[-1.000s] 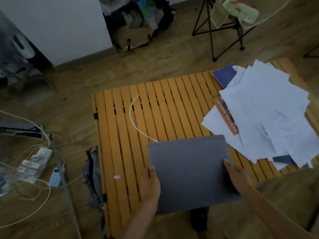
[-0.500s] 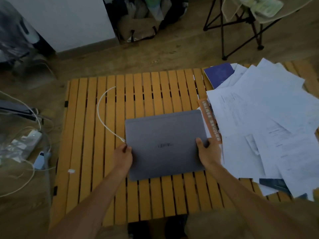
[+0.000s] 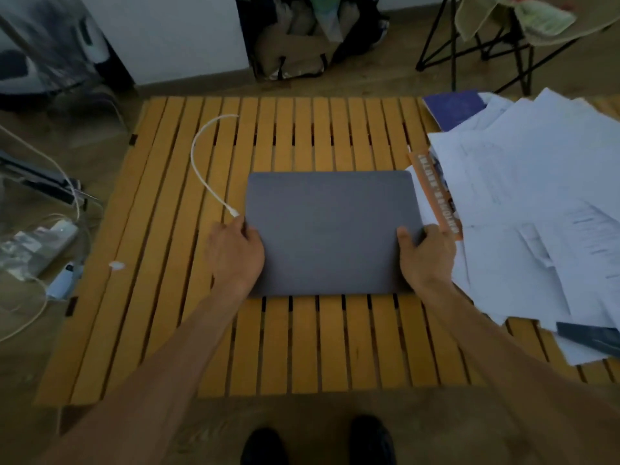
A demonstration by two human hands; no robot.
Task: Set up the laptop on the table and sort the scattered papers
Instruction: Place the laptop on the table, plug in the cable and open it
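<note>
Both of my hands are gripping the closed grey laptop (image 3: 330, 231), which is lying flat on the slatted wooden table (image 3: 302, 344), roughly at its middle. My left hand (image 3: 236, 251) is clasping the laptop's left edge near the front corner, thumb lying along the lid's edge and fingers tucked under or against the side. My right hand (image 3: 427, 255) is clasping the right edge in the same way, thumb resting on top of the lid and fingers curling around the side. I am seeing both forearms reaching in from the bottom of the view, and two dark shoes (image 3: 265, 446) are showing below the table's near edge.

I am seeing a white cable (image 3: 204, 176) curving across the slats on the left, its plug end lying just beside my left hand and the laptop's left edge; I cannot tell whether it is plugged in. The scattered papers (image 3: 536, 209) are sprawling in an overlapping heap over the right side of the table, touching or nearly touching the laptop's right edge. An orange booklet (image 3: 436, 193) is poking out from under that heap just beside the laptop, and a dark blue book (image 3: 453, 109) is lying at the heap's far end. A small white scrap (image 3: 116, 265) is sitting on the left slats. On the floor to the left, a power strip (image 3: 43, 243) is lying among tangled cords.
</note>
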